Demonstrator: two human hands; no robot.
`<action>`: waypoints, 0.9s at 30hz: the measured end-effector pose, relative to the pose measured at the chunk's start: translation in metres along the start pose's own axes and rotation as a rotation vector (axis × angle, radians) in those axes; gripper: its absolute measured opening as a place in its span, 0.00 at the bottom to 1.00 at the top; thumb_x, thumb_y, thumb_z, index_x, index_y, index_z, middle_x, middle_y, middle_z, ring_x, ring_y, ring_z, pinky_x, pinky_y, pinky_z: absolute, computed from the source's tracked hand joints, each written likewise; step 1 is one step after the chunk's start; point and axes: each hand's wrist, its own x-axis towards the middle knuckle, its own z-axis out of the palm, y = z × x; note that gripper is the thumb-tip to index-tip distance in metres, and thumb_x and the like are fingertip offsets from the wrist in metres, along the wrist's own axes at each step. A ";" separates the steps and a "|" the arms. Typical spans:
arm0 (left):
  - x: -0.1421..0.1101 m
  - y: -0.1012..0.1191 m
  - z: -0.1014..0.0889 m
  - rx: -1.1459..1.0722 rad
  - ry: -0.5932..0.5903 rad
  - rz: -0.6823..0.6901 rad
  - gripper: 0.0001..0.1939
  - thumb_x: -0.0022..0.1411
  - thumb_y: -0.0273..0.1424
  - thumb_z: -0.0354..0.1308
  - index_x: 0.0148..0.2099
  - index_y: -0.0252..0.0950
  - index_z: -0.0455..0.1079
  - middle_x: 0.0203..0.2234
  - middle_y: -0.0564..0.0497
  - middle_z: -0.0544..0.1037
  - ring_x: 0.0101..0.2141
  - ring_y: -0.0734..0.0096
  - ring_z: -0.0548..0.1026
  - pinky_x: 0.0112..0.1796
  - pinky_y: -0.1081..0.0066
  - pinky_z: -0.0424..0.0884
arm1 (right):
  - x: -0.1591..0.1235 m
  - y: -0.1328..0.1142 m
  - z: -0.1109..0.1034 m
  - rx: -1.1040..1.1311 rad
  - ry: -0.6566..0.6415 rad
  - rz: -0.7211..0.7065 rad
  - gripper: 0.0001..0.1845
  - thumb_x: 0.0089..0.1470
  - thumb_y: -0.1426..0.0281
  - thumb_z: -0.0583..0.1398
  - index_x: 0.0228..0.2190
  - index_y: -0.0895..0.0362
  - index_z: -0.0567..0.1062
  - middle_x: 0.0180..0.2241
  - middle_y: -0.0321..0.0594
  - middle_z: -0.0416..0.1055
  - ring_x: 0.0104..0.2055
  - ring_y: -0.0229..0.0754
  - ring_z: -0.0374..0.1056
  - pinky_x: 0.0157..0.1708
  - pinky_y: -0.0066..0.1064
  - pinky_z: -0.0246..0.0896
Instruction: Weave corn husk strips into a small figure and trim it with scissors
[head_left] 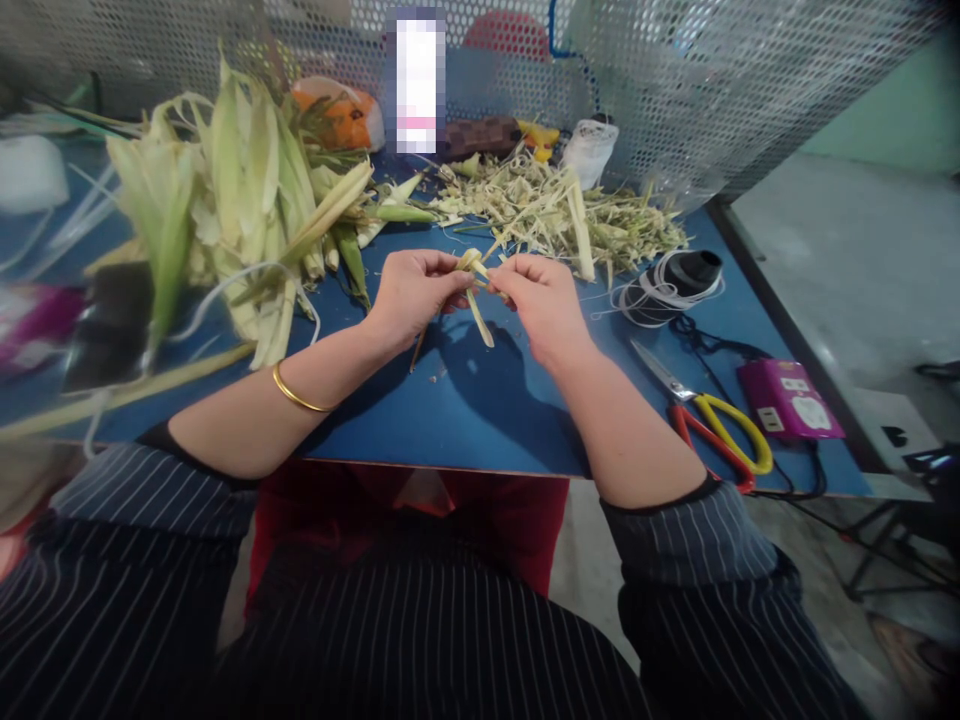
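Head view: angled inward, left grip (412,290) and right grip (541,297) both pinch a folded, pale-yellow husk strip (480,322) between them, flat blue surface (450,425) below!

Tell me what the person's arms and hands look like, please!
The left hand and right hand are bare, no gloves. A thin gold-coloured bracelet circles the left forearm. The dark sleeves have thin pale stripes and end near the elbows.
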 end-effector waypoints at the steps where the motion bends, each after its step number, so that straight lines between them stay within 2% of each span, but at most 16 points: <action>1: 0.000 -0.001 0.000 0.016 0.001 0.014 0.03 0.52 0.26 0.67 0.30 0.33 0.76 0.19 0.51 0.76 0.19 0.79 0.71 0.25 0.74 0.69 | 0.000 0.001 0.000 -0.021 -0.002 -0.010 0.15 0.52 0.65 0.61 0.18 0.55 0.69 0.19 0.32 0.62 0.25 0.34 0.55 0.28 0.31 0.56; 6: -0.002 -0.005 0.000 0.121 -0.043 0.090 0.03 0.52 0.27 0.64 0.31 0.33 0.77 0.22 0.51 0.77 0.21 0.78 0.72 0.26 0.75 0.68 | 0.000 0.009 0.003 -0.092 0.051 -0.055 0.13 0.54 0.66 0.61 0.21 0.55 0.68 0.20 0.31 0.61 0.24 0.34 0.57 0.28 0.31 0.56; 9: -0.004 -0.004 0.000 0.202 -0.044 0.137 0.05 0.52 0.28 0.62 0.32 0.33 0.78 0.22 0.51 0.78 0.22 0.76 0.72 0.27 0.75 0.67 | 0.000 0.013 0.005 -0.073 0.091 -0.092 0.07 0.55 0.63 0.62 0.31 0.52 0.70 0.23 0.30 0.64 0.23 0.34 0.61 0.27 0.31 0.59; 12: -0.006 -0.003 -0.003 0.364 -0.055 0.240 0.04 0.52 0.27 0.60 0.29 0.35 0.77 0.20 0.53 0.76 0.23 0.76 0.70 0.27 0.74 0.64 | -0.001 0.012 0.004 -0.034 0.084 -0.091 0.10 0.54 0.63 0.64 0.38 0.51 0.71 0.24 0.30 0.66 0.23 0.35 0.64 0.27 0.32 0.61; 16: -0.007 -0.004 -0.007 0.622 -0.117 0.422 0.09 0.54 0.24 0.56 0.25 0.38 0.76 0.17 0.55 0.71 0.22 0.75 0.65 0.28 0.73 0.58 | -0.001 0.004 0.003 0.005 -0.022 0.024 0.12 0.53 0.60 0.64 0.29 0.55 0.74 0.22 0.32 0.68 0.20 0.35 0.64 0.25 0.32 0.61; 18: -0.008 -0.003 -0.009 0.700 -0.153 0.495 0.11 0.56 0.25 0.55 0.27 0.39 0.77 0.18 0.55 0.71 0.22 0.75 0.65 0.29 0.72 0.58 | -0.001 0.001 0.001 0.071 -0.081 0.107 0.15 0.52 0.58 0.64 0.24 0.56 0.74 0.21 0.33 0.68 0.19 0.34 0.63 0.23 0.30 0.59; 20: -0.008 -0.002 -0.010 0.751 -0.194 0.540 0.10 0.57 0.26 0.56 0.30 0.40 0.79 0.18 0.55 0.72 0.23 0.74 0.66 0.29 0.72 0.57 | -0.001 -0.003 0.000 0.131 -0.094 0.167 0.13 0.51 0.61 0.65 0.23 0.57 0.74 0.20 0.32 0.67 0.18 0.32 0.59 0.21 0.28 0.56; 24: -0.009 0.002 -0.010 0.853 -0.257 0.557 0.10 0.58 0.28 0.57 0.33 0.38 0.81 0.20 0.53 0.76 0.23 0.73 0.68 0.29 0.71 0.57 | 0.000 -0.005 -0.004 0.123 -0.092 0.196 0.09 0.49 0.70 0.64 0.21 0.58 0.72 0.15 0.28 0.60 0.18 0.29 0.51 0.20 0.26 0.47; 27: -0.007 0.003 -0.010 0.832 -0.327 0.482 0.11 0.57 0.28 0.57 0.36 0.37 0.82 0.22 0.52 0.78 0.25 0.73 0.70 0.29 0.71 0.58 | 0.003 -0.002 -0.005 0.066 -0.024 0.101 0.13 0.53 0.69 0.62 0.19 0.56 0.68 0.15 0.27 0.60 0.18 0.29 0.52 0.20 0.25 0.47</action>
